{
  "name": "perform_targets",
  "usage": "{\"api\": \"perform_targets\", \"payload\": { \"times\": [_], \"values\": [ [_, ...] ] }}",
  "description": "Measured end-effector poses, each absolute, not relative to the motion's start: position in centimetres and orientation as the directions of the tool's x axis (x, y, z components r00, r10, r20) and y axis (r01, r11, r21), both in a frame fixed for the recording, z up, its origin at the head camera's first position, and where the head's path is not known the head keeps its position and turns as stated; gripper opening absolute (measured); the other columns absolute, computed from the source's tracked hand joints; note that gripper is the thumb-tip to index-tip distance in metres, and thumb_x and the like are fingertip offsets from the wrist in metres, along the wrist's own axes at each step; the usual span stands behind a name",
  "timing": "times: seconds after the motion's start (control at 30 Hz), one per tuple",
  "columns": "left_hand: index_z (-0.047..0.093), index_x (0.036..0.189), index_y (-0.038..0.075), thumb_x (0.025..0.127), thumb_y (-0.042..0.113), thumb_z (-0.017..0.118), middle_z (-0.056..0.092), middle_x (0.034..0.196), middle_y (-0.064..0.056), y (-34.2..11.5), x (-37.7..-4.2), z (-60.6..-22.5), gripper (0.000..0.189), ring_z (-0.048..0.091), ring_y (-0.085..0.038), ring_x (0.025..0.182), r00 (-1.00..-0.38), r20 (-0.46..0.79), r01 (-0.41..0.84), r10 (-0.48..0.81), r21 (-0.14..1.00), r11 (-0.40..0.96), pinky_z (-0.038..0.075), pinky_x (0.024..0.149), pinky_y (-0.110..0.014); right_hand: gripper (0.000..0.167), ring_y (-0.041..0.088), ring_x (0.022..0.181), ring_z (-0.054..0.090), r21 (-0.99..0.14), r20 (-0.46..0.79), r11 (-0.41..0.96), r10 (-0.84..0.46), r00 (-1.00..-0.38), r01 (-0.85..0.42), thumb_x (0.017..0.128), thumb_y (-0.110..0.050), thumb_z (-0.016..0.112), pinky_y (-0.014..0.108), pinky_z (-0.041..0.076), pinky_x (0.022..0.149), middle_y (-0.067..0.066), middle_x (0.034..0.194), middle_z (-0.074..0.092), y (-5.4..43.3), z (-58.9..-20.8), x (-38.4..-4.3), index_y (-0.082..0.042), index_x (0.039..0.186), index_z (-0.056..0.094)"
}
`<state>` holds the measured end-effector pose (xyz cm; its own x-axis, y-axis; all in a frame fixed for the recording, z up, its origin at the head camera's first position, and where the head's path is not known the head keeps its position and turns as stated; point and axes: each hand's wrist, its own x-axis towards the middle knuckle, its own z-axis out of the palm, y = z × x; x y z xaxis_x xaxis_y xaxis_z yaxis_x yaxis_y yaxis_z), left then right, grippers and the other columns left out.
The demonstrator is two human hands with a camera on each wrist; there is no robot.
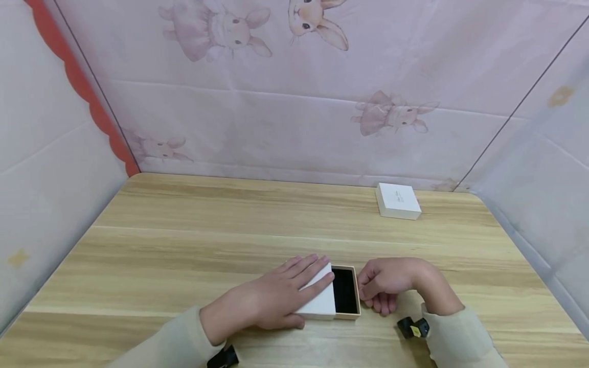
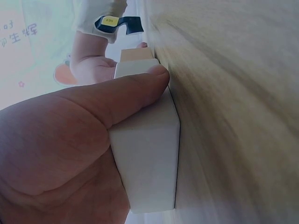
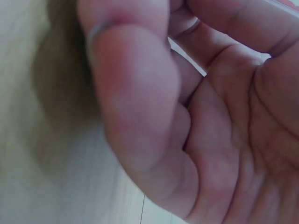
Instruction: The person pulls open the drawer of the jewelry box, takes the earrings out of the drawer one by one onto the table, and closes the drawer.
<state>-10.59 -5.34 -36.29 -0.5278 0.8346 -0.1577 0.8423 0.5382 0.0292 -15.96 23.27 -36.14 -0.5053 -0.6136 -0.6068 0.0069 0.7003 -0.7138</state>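
Note:
A white drawer box lies on the table, its outer sleeve (image 1: 323,301) to the left and its inner tray (image 1: 347,315) standing partly out to the right. Black lining (image 1: 345,291) shows inside the tray. My left hand (image 1: 280,294) holds the sleeve from above, fingers across the top and thumb (image 2: 135,95) against the near side. At the tray's right end, my right hand (image 1: 388,281) grips the edge with bent fingers; the exact contact is hidden in the head view. In the right wrist view, curled fingers (image 3: 140,93) fill much of the picture.
A second white box (image 1: 398,201) with small print on top sits near the table's back right edge. The wood-grain table (image 1: 207,230) is bordered by fabric walls (image 1: 276,133) printed with rabbits. Dark wrist devices (image 1: 413,328) are on both sleeves.

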Motion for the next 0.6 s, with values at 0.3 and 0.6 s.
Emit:
{"api": "perform_targets", "payload": {
  "times": [0.3, 0.6],
  "values": [
    [0.003, 0.162, 0.017, 0.098, 0.048, 0.058, -0.007, 0.168, -0.011, -5.32, -10.58, -36.41, 0.090, 0.000, -0.027, 0.155, -0.529, -0.158, 0.840, 0.834, 0.038, 0.541, 0.012, 0.125, -0.044, 0.024, 0.012, 0.052, 0.061, -0.708, -0.615, 0.706, -0.608, -0.502, 0.012, 0.095, -0.012, 0.058, 0.021, 0.050, 0.045, 0.005, 0.063, 0.064, 23.43, -36.31, -16.07, 0.002, 0.076, 0.063],
    [0.002, 0.162, 0.018, 0.097, 0.048, 0.059, -0.006, 0.168, -0.011, -5.35, -10.58, -36.45, 0.091, 0.000, -0.028, 0.155, -0.527, -0.157, 0.841, 0.835, 0.046, 0.539, 0.012, 0.125, -0.044, 0.023, 0.012, 0.051, 0.061, -0.701, -0.618, 0.713, -0.600, -0.508, 0.010, 0.094, -0.011, 0.058, 0.022, 0.051, 0.045, 0.004, 0.063, 0.064, 23.72, -36.49, -16.13, 0.001, 0.075, 0.064]
  ]
}}
